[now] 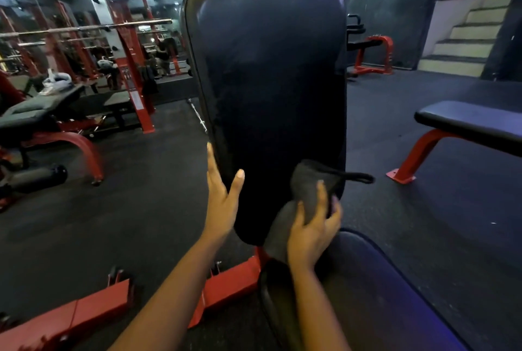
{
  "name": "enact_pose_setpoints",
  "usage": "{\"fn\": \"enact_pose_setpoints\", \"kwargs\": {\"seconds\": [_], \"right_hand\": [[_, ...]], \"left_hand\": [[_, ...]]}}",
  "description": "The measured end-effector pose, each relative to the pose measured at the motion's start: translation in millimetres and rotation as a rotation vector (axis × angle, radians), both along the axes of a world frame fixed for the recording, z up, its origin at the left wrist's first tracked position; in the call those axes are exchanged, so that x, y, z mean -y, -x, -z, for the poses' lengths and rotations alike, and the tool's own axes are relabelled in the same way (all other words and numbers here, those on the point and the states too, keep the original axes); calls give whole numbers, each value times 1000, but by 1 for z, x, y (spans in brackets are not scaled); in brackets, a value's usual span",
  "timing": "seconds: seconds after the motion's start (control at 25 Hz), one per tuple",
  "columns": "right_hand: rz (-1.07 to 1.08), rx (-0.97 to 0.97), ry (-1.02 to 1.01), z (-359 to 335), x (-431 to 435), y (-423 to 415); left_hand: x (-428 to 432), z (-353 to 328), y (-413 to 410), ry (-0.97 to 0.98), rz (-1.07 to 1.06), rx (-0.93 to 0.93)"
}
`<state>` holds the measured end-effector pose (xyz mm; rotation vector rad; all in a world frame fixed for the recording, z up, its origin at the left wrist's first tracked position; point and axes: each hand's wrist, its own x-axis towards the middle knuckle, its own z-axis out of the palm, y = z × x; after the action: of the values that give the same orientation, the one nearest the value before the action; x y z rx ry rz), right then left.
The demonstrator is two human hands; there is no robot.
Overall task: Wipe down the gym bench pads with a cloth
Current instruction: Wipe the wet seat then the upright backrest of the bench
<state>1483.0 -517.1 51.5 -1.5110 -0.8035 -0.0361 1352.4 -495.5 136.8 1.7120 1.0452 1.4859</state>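
Note:
A tall black back pad (268, 68) of a gym bench stands upright in front of me, with the black seat pad (389, 294) below it at the lower right. My right hand (313, 232) grips a dark grey cloth (308, 189) and holds it against the lower right part of the back pad. A loop of the cloth sticks out to the right. My left hand (221, 198) has its fingers straight, with the thumb spread onto the pad's front, and it rests on the pad's lower left edge.
The bench's red frame (226, 285) runs along the dark rubber floor below my arms. A flat bench (469, 121) on red legs stands to the right. Red racks, a barbell (84, 28) and an incline bench (42, 107) fill the left. Stairs (463, 40) rise at the far right.

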Motion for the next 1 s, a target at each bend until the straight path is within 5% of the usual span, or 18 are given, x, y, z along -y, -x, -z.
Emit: {"fn": "enact_pose_setpoints", "kwargs": {"seconds": [0.2, 0.6, 0.88, 1.0], "right_hand": [[31, -383, 44, -1, -35, -81], [29, -402, 41, 20, -12, 4], [-300, -356, 74, 26, 61, 92], [-367, -306, -11, 13, 86, 68]], "left_hand": [[12, 44, -14, 26, -67, 57], [9, 45, -16, 2, -56, 50], [28, 30, 10, 184, 55, -17], [65, 20, 23, 30, -42, -146]]}}
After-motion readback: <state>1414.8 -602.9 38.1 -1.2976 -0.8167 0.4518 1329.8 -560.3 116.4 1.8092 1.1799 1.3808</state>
